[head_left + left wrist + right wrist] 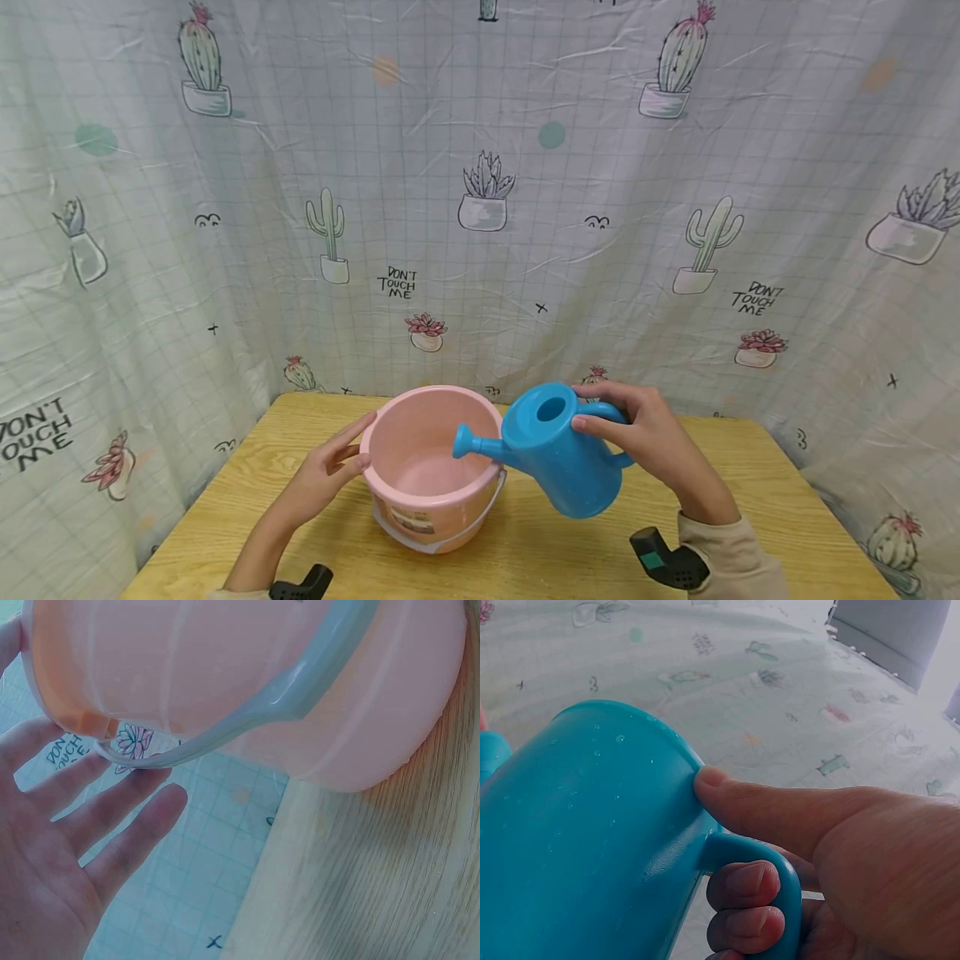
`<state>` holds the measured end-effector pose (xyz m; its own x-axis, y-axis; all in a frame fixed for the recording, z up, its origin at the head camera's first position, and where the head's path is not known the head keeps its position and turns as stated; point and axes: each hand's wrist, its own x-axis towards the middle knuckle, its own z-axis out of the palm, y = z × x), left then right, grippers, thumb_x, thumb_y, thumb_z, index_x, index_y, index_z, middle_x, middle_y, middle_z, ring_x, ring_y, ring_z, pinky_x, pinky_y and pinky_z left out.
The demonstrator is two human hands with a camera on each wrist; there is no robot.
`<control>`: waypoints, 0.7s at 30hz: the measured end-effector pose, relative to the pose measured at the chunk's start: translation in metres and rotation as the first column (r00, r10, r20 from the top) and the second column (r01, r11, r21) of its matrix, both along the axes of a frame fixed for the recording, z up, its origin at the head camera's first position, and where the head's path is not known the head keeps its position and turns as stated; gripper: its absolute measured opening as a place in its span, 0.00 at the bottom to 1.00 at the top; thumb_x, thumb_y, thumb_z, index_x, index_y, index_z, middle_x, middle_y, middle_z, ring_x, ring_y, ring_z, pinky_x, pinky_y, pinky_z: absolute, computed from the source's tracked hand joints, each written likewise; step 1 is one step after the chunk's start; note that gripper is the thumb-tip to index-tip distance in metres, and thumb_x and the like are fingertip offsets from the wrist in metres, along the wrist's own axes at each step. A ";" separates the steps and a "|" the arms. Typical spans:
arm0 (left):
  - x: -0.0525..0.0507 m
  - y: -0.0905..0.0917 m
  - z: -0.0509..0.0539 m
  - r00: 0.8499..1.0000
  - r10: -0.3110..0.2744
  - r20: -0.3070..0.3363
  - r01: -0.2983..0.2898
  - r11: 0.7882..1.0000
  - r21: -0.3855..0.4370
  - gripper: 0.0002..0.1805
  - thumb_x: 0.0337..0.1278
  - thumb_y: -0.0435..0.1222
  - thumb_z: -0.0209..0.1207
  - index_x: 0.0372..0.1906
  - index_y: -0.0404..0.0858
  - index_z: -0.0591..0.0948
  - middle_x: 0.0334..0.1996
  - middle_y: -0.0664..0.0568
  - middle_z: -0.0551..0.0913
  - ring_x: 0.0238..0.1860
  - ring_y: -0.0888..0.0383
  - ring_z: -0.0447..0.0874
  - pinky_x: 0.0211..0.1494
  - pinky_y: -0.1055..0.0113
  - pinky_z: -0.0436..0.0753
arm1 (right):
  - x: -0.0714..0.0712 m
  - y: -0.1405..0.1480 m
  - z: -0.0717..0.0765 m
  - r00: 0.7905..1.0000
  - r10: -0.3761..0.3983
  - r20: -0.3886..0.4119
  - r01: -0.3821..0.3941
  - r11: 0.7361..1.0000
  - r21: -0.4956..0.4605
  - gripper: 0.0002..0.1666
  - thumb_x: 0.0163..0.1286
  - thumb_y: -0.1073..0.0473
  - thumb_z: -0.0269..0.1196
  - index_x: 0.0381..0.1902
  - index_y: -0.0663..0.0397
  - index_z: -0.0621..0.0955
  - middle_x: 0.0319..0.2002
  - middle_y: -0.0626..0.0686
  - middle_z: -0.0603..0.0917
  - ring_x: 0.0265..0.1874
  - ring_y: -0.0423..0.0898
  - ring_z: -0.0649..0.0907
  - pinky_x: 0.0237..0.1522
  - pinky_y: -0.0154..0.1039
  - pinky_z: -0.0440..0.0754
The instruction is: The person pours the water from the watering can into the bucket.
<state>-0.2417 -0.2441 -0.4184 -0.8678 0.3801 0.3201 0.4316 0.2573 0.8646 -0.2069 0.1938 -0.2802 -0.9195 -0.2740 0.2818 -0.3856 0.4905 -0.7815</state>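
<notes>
A pink bucket with a pale carrying handle stands upright on the wooden table. At its left side, my left hand touches the rim with thumb and fingers spread. The left wrist view shows these fingers fairly straight, some by the carrying handle. My right hand grips the handle of a blue watering can, tilted toward the bucket, its spout over the bucket's right rim. In the right wrist view, fingers curl round the can's handle and the thumb presses its top edge. Droplets dot the can; no water visibly flows.
The light wooden table extends to both sides of the bucket and can. Behind it hangs a curtain printed with cacti, closing off the back and sides.
</notes>
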 end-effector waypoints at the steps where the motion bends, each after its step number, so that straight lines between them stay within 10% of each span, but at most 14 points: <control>1: 0.000 0.000 0.000 1.000 -0.002 -0.002 0.002 1.000 0.000 0.31 0.71 0.31 0.50 0.76 0.43 0.58 0.75 0.39 0.54 0.59 0.73 0.75 0.53 0.73 0.81 | 0.000 0.000 0.000 1.000 0.002 -0.003 -0.002 1.000 0.001 0.26 0.65 0.54 0.67 0.58 0.57 0.80 0.55 0.64 0.82 0.50 0.61 0.84 0.45 0.59 0.83; 21: 0.000 0.000 0.002 1.000 0.007 0.005 -0.007 1.000 -0.016 0.31 0.72 0.32 0.50 0.76 0.45 0.58 0.76 0.40 0.53 0.60 0.71 0.76 0.53 0.72 0.81 | 0.001 0.000 0.004 1.000 0.014 -0.004 -0.014 1.000 0.003 0.26 0.65 0.55 0.66 0.59 0.59 0.79 0.56 0.64 0.81 0.50 0.61 0.84 0.45 0.59 0.83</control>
